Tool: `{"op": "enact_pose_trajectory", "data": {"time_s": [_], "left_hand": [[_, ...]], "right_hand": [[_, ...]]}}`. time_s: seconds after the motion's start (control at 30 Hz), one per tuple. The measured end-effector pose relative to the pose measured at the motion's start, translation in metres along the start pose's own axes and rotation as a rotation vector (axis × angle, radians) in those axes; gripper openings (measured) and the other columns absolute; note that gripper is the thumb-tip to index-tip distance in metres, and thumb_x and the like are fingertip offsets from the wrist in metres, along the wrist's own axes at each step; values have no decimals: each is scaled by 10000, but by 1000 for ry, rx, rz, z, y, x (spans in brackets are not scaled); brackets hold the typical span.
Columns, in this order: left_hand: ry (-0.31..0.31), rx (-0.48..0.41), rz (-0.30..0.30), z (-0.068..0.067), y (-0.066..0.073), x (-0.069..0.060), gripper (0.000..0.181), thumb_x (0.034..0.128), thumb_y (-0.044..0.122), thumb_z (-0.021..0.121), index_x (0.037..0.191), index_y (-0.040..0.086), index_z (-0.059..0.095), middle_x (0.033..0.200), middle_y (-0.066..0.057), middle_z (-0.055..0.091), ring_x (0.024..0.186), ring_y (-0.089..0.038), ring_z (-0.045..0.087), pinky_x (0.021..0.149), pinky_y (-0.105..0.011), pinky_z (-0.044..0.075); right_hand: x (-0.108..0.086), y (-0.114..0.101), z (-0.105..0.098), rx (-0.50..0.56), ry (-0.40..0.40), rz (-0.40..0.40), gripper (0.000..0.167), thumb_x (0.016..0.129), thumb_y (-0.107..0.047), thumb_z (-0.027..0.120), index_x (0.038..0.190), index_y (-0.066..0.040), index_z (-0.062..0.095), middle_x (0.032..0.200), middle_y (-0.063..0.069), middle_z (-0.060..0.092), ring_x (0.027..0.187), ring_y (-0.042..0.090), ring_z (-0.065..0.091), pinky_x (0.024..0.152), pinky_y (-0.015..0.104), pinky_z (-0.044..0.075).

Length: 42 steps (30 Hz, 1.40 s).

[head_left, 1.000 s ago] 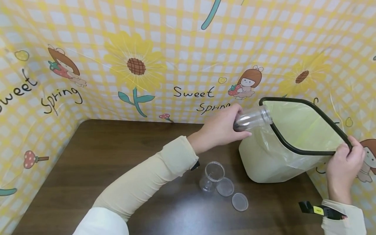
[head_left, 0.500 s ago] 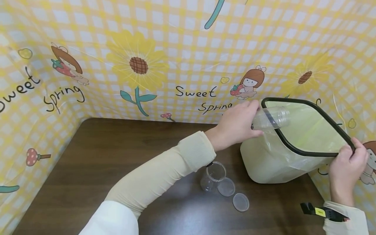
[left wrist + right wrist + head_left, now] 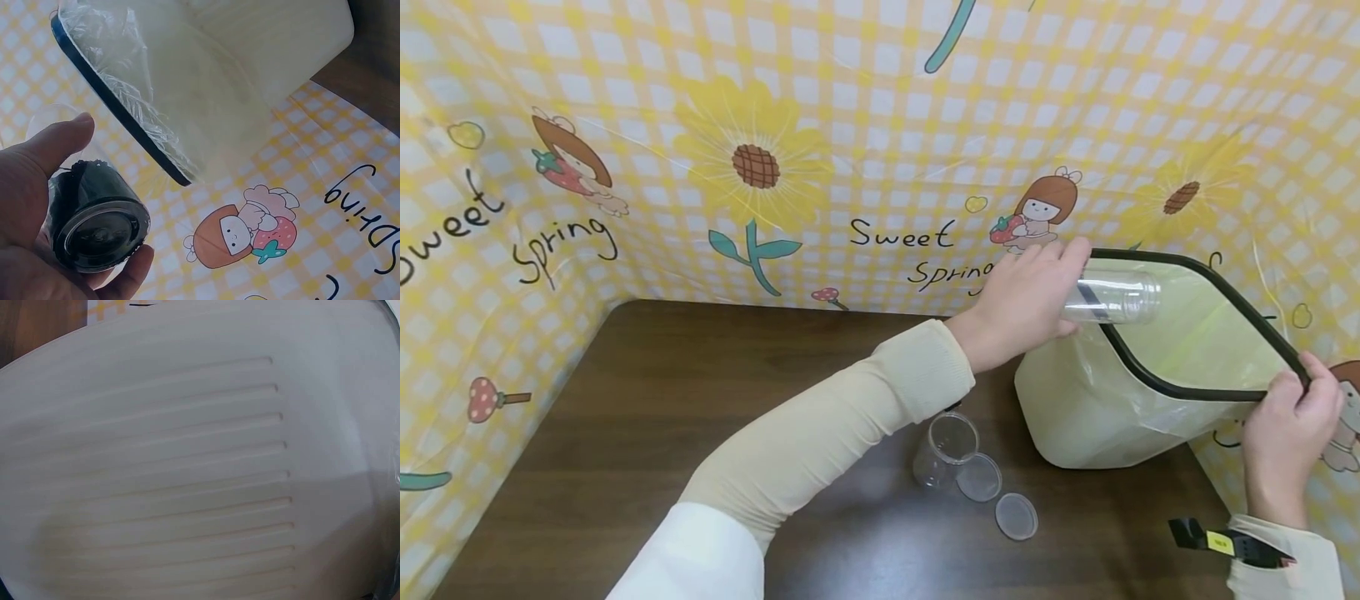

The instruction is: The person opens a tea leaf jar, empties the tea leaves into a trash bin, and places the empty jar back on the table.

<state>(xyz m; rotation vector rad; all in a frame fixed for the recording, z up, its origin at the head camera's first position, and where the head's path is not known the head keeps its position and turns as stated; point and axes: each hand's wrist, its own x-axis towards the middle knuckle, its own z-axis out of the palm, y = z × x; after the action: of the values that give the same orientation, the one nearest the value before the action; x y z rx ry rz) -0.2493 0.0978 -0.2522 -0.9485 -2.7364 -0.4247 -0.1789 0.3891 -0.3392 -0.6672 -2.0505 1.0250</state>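
Note:
My left hand (image 3: 1026,296) grips a clear plastic jar (image 3: 1112,297) lying nearly on its side, its mouth end over the opening of a cream bin (image 3: 1075,417). In the left wrist view, the base end of the jar (image 3: 100,231) looks dark inside; what causes this I cannot tell. The bin leans towards me, lined with a clear bag under its black rim (image 3: 1195,392). At the near right corner, my right hand (image 3: 1288,433) holds that rim. The right wrist view shows only the bin's ribbed wall (image 3: 187,456) up close.
A second clear jar (image 3: 946,454) stands upright on the brown table (image 3: 647,433), left of the bin. Beside it lie two round clear lids, a farther lid (image 3: 979,477) and a nearer lid (image 3: 1017,517). A yellow checked cloth (image 3: 865,167) covers the walls behind and at both sides.
My left hand has carried the jar rightward, from the bin's left edge to over its opening. The right hand keeps its hold on the rim, and the bin has hardly shifted.

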Motion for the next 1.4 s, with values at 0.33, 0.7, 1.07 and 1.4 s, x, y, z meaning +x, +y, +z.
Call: {"op": "enact_pose_trajectory", "data": {"time_s": [0.33,0.7,1.07,1.4], "left_hand": [[6,109,34,-1,7,12,710,880,473,779,1421,231,389,1291,66,555,1231,-164,499,962,-334,440],[-1,150,53,2,8,20,715,909,411,768,1474,244,363,1259,61,530,1201,-171,501,905,-305,431],[93,264,181,5,-1,29,637,931,370,744,1460,198,435,1301,-2,528,1232,-204,511,937,-290,473],[203,372,270,8,-10,37,434,983,54,508,1395,190,502,1223,-14,553,1134,-216,542,837,-260,500]], "right_hand": [[0,0,-2,-4,-7,8,531,1048,-249,278,1531,-80,418,1555,144,347,1400,163,317,1192,310,202],[1,1,-2,-10,-8,4,535,1049,-255,275,1532,-73,416,1548,157,350,1398,176,321,1191,316,205],[0,2,-2,-8,-16,-5,536,1050,-249,275,1532,-57,413,1553,173,348,1418,181,310,1200,322,194],[1,1,-1,-9,-13,-15,538,1053,-262,274,1530,-58,415,1551,169,349,1416,181,312,1198,326,200]]}}
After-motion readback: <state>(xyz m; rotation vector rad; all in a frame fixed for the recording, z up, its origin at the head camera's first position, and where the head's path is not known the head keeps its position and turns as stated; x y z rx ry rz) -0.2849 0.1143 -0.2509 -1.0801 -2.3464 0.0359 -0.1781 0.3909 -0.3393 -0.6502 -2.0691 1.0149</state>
